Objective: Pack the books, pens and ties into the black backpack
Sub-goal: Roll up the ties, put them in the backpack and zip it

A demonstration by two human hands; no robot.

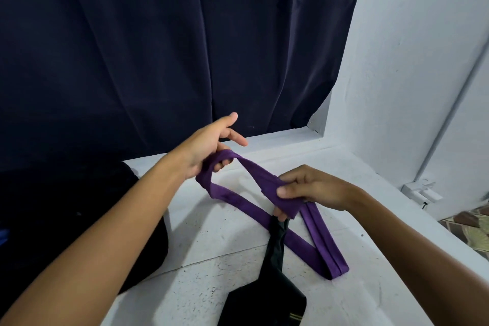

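A purple tie (264, 213) lies partly on the white ledge (330, 164) and partly lifted between both hands. My left hand (209, 148) has the tie looped over its lower curled fingers, while thumb and forefinger stick out. My right hand (309, 190) pinches a folded section of the same tie between thumb and fingers. A black tie (275, 270) with thin gold stripes at its wide end lies under the purple one, running toward the near edge. The black backpack (87, 219) sits at the left, mostly hidden behind my left arm. No books or pens are visible.
A dark navy curtain (158, 47) hangs behind the ledge. A white wall (410, 61) rises at the right, with a white fitting (420, 192) near its base. Patterned fabric (471, 230) shows at the far right below the ledge.
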